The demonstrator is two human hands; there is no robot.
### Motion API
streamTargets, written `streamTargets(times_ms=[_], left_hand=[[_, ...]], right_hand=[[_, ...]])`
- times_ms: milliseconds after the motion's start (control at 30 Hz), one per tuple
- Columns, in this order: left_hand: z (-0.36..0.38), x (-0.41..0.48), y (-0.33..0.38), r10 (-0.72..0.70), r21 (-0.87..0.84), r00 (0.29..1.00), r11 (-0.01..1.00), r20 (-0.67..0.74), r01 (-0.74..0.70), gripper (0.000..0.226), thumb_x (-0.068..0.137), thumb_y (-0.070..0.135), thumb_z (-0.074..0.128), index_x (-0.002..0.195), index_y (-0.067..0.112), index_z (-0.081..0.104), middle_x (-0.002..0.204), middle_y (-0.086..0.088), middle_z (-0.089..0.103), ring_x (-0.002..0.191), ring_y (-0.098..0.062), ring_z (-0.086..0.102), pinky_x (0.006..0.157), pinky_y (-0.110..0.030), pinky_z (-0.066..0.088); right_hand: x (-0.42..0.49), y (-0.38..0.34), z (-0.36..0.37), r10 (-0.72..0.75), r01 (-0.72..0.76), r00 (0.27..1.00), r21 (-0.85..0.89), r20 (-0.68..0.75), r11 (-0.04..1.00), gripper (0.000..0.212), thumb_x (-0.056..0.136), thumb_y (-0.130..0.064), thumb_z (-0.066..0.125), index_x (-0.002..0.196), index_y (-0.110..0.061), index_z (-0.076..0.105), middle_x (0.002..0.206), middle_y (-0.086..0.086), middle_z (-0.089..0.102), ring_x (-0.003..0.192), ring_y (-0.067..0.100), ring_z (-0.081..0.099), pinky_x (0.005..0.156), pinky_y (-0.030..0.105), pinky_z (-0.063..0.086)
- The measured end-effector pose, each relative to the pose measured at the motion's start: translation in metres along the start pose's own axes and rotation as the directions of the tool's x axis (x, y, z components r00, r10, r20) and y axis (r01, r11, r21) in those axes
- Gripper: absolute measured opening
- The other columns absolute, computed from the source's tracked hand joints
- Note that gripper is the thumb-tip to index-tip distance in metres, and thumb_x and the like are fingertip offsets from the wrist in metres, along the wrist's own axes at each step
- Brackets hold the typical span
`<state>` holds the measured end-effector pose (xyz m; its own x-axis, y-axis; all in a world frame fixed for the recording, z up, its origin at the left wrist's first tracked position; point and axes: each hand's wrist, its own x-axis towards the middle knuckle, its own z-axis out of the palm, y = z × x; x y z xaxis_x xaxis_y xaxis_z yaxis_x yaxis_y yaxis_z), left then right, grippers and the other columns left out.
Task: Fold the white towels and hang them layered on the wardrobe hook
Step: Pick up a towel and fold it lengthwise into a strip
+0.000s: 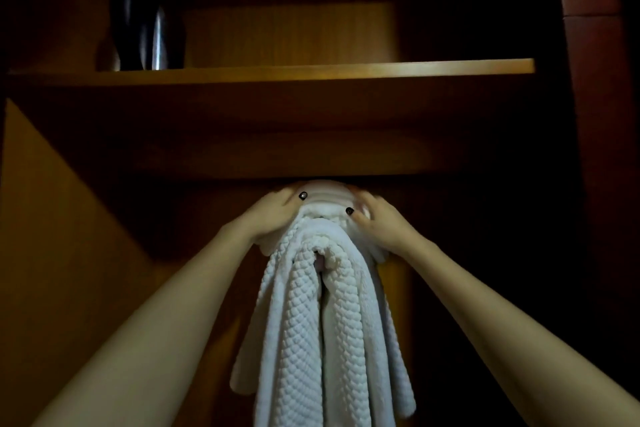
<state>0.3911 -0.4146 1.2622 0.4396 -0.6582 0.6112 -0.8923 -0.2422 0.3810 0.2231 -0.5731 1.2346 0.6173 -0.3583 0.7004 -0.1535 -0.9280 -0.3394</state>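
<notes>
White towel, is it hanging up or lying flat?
Hanging. The towel drapes down in folds below the shelf, left hand and right hand gripping its top. The hook is hidden.

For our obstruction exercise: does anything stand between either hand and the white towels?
Nothing visible does: the left hand and the right hand both grip the white towels at their top; the hook is hidden.

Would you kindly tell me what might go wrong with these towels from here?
1. The hook is hidden under the towels, so the left hand and right hand work by feel. The top fold may miss it, and everything could drop.
2. The layers hang bunched and uneven, so they might slide off when released.
</notes>
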Motion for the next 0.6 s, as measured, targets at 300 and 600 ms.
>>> streamTargets(times_ms=[300, 600], left_hand=[[0.015, -0.125, 0.058, 0.257, 0.05, 0.921, 0.966, -0.293, -0.253, 0.045, 0.101, 0.031, 0.046, 0.145, 0.023, 0.043, 0.156, -0.001, 0.032, 0.144, -0.02, 0.025, 0.116, -0.04, 0.022], [0.158, -0.26, 0.142, 0.443, 0.032, 0.893, 0.896, -0.073, -0.442, 0.047, 0.099, 0.03, 0.051, 0.145, 0.022, 0.043, 0.154, -0.001, 0.035, 0.147, -0.023, 0.019, 0.118, -0.054, 0.013]], right_hand=[[-0.141, -0.035, -0.028, 0.039, -0.038, 0.97, 0.011, -0.241, 0.999, 0.049, 0.1, -0.028, 0.05, 0.147, -0.017, 0.041, 0.151, 0.004, 0.042, 0.144, 0.028, 0.027, 0.117, 0.048, 0.024], [-0.366, 0.004, -0.109, 0.223, -0.243, 0.97, -0.287, -0.101, 0.926, 0.045, 0.101, -0.032, 0.049, 0.144, -0.021, 0.045, 0.156, 0.005, 0.034, 0.15, 0.026, 0.009, 0.119, 0.047, 0.012]])
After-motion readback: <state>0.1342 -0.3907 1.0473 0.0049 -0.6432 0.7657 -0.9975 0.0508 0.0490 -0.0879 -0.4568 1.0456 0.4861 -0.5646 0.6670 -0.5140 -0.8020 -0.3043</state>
